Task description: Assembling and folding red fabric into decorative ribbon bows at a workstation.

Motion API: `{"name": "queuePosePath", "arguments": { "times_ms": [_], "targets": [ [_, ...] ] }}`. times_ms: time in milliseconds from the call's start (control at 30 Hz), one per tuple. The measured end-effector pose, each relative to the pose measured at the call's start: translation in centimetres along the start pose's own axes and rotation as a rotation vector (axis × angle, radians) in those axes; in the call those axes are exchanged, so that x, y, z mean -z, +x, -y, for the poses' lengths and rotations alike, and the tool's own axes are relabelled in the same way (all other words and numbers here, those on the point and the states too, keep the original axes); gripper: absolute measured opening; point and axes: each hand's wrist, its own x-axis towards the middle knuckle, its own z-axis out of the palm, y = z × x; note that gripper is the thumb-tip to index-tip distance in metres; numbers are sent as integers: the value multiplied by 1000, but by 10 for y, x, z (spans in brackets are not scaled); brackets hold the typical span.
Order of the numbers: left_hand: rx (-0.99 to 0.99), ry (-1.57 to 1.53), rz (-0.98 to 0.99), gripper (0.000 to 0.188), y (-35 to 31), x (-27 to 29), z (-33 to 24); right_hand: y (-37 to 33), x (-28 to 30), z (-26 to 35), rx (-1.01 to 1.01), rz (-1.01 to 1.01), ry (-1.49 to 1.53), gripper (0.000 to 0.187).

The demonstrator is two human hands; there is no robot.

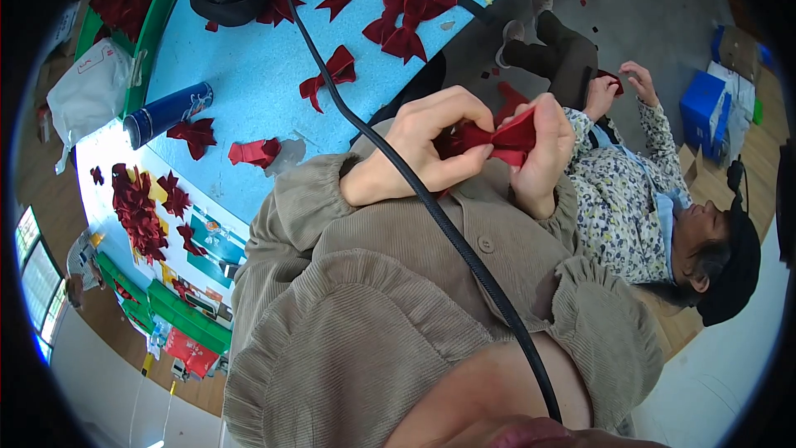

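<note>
Between my two hands, close in front of my chest, is a dark red velvet bow [507,139]. My left hand [431,139] curls round its left side, with thumb and fingertips pinching near its middle. The right hand [544,148] grips the right loop between thumb and fingers. Parts of the bow are hidden inside my fingers. On the blue tabletop [257,75] beyond lie several finished-looking red bows [404,23]. A single bow [329,76] lies nearer me, and a folded red piece [254,152] sits by the table's near edge.
A black cable [390,149] runs across my view. At left are a blue cylinder [168,114], a green crate [153,41] of red pieces, a white bag [89,87] and a bow heap [139,211]. A co-worker [622,207] sits at right, hands raised, near a blue box [703,112].
</note>
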Motion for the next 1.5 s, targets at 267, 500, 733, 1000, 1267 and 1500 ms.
{"name": "queuePosePath", "arguments": {
  "times_ms": [267, 500, 733, 1000, 1267, 1500],
  "targets": [
    [22, 60, -140, 36, 17, 8, -14, 16, 11, 26, 297, 417, -551, 18],
    [377, -301, 15, 32, 1, 18, -15, 0, 27, 34, 262, 224, -378, 24],
    [466, -688, -82, 20, 11, 4, -20, -2, 25, 17, 163, -67, -27, 17],
    [226, -486, -292, 25, 33, -20, -12, 11, 18, 13, -392, 43, 617, 18],
    [151, -453, -388, 29, 71, -17, -20, 26, 8, 31, -192, 51, 387, 7],
    [1, -524, -260, 36, 109, -11, -56, 46, 0, 87, -175, 84, 50, 11]
  ]
}}
